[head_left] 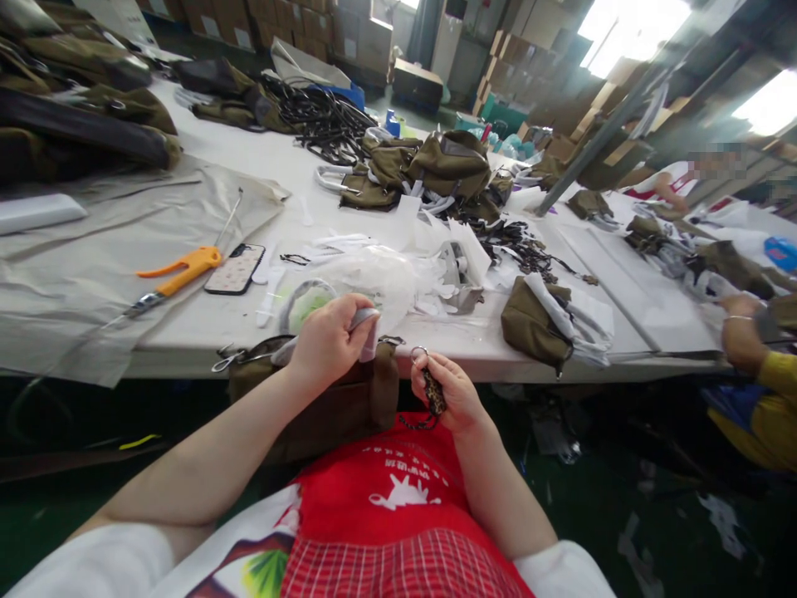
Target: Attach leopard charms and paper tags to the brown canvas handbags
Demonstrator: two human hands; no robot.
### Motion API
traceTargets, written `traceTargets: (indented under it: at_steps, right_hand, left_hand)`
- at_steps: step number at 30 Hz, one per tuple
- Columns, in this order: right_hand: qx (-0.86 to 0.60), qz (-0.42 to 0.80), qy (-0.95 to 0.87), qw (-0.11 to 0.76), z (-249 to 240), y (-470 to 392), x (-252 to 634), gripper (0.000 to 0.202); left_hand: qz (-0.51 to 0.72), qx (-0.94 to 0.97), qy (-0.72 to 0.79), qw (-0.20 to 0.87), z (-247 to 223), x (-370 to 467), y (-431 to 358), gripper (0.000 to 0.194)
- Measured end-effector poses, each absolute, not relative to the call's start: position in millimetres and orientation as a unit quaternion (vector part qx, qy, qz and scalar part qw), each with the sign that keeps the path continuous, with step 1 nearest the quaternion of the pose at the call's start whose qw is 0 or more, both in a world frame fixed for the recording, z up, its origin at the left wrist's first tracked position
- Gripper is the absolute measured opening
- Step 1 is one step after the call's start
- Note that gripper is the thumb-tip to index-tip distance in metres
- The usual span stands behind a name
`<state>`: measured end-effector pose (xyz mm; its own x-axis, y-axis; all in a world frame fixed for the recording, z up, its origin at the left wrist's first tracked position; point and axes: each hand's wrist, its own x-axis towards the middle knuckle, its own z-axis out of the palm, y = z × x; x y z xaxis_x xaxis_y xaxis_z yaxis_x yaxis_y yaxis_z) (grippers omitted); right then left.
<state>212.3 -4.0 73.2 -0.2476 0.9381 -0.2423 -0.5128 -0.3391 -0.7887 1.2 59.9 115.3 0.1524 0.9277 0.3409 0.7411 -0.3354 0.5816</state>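
At the table's front edge hangs an olive-brown bag (311,415), partly hidden behind my left forearm. My left hand (327,340) is closed around its handle (367,325), which is wrapped in pale grey-white material. To the right, my right hand (457,390) pinches a leopard-patterned strap (434,394) with a metal ring (419,355) at its upper end. A thin dark chain or cord (418,423) dangles below these fingers. The ring is close to the bag's right end, apart from it as far as I can see. Metal clasps (227,359) show at the bag's left end.
An orange air gun (187,267) and a phone (235,270) lie left on the white table (249,320). Clear plastic bags (379,278) sit beyond my hands. Dark straps (523,249) and a small olive bag (535,324) are to the right. A co-worker's hand (740,320) is far right.
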Motion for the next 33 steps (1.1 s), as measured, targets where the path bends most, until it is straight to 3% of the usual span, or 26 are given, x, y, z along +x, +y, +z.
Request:
traceTargets:
  at_steps: [4,9,14,17,21,27,33]
  right_hand:
    - [-0.336,0.727,-0.298,0.52,83,-10,214,0.024]
    - [-0.341,0.731,-0.315,0.5,75,-15,214,0.025]
    - [-0.367,0.738,-0.326,0.462,55,-14,208,0.03]
    - [-0.382,0.746,-0.325,0.439,50,-13,203,0.031]
    - [-0.383,0.761,-0.313,0.42,49,-13,195,0.031]
    - [-0.388,0.781,-0.284,0.399,49,-15,186,0.029]
    - [-0.415,0.783,-0.27,0.378,48,-16,179,0.034]
  left_hand:
    - [0.295,0.747,0.581,0.135,122,13,74,0.028]
    - [0.187,0.782,0.582,0.122,91,8,100,0.026]
    - [0.232,0.808,0.54,0.041,87,1,91,0.044]
    - [0.216,0.888,0.405,0.017,94,5,74,0.055]
    - [0.119,0.952,0.28,0.041,88,10,70,0.046]
    - [0.017,0.946,0.319,0.061,95,10,102,0.026]
    - [-0.157,0.901,0.378,0.142,133,23,120,0.022]
